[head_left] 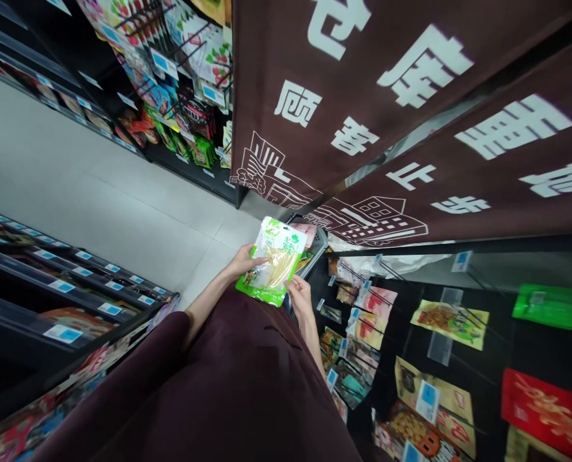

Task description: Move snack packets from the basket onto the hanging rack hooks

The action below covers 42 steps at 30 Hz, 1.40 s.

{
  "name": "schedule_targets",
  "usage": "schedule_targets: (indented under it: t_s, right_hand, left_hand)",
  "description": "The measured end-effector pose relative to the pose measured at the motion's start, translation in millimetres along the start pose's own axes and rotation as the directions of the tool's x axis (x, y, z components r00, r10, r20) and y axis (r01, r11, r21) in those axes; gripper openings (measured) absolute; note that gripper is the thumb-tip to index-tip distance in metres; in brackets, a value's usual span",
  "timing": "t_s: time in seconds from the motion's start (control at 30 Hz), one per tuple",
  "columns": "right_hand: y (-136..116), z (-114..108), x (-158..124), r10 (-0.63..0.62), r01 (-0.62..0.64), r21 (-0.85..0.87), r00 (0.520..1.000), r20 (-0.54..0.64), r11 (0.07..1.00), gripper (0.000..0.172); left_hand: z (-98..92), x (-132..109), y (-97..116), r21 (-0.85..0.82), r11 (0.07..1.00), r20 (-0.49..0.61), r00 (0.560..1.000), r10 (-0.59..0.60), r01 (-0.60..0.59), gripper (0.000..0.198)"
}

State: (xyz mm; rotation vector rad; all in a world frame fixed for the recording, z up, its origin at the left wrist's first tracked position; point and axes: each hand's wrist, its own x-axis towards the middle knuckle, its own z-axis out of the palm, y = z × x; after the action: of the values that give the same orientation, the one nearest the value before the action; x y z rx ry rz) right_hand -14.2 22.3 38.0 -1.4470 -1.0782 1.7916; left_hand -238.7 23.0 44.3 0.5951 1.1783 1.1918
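Note:
Between my two hands is a white and green snack pouch (278, 256), its clear window showing pale yellowish strips inside. My left hand (243, 262) grips the pouch's left edge, the thumb lying over its front. On the lower right edge, my right hand (298, 294) pinches the pouch between thumb and fingers. Just behind and to the right of the pouch stands a grey basket (320, 245) with some packets in it, partly hidden by the pouch and my right hand.
A dark brown curtain (286, 38) with white lettering hangs ahead on the right. Hooks on the right rack hold a yellow packet (452, 323), a red packet (548, 410) and a green packet (553, 308). Shelves (64, 301) line the left; grey floor tiles (122, 186) run between them.

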Motion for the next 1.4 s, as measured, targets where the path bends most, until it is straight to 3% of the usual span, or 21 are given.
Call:
schedule_targets:
  t_s: [0.1,0.2,0.53,0.67,0.8,0.93,1.07,1.17,1.3,1.4]
  right_hand:
    - [-7,-2,7,-0.017,0.022,0.054,0.995,-0.102,0.998,0.035]
    - [-14,-6,16,-0.07,0.08,0.055,0.984,-0.166,0.995,0.034]
    - [-40,-3,10,-0.158,0.165,0.125,0.986,-0.06,0.978,0.015]
    - [-51,3,8,-0.216,0.242,0.209,0.966,-0.14,0.948,0.018]
    - [-48,3,5,-0.262,0.31,0.163,0.929,-0.262,0.937,0.026]
    - [-39,5,1,-0.246,0.321,0.22,0.919,-0.309,0.921,0.03]
    - [-36,8,-2,-0.228,0.315,0.248,0.919,-0.322,0.916,0.035]
    - [-37,7,-6,-0.206,0.265,0.243,0.948,-0.243,0.933,0.034]
    - [-34,10,-14,-0.133,0.132,0.054,0.991,0.021,0.99,0.041]
    - [-26,18,-14,-0.133,0.133,-0.017,0.991,-0.005,0.991,0.042]
  left_hand:
    - [2.4,-1,5,0.022,1.0,0.033,0.999,0.003,-0.004,0.055]
    - [4.2,-2,6,0.049,0.999,0.077,0.997,0.012,-0.016,0.053]
    - [9.4,-15,20,0.021,1.0,0.104,0.995,0.0,-0.002,0.048]
    - [13.7,-22,31,-0.017,0.999,0.173,0.984,-0.048,0.052,0.044]
    - [17.7,-24,34,-0.039,0.995,0.191,0.978,-0.081,0.09,0.041]
    - [19.3,-24,32,-0.009,0.992,0.153,0.981,-0.121,0.123,0.041]
    - [18.4,-23,28,0.035,0.996,0.141,0.987,-0.08,0.076,0.038]
    - [18.5,-23,25,0.037,0.998,0.128,0.991,-0.045,0.041,0.039]
    - [19.6,-19,26,-0.018,0.999,-0.023,0.999,0.038,-0.039,0.046]
    - [19.6,-14,32,0.184,0.971,-0.071,0.983,0.167,-0.152,0.054]
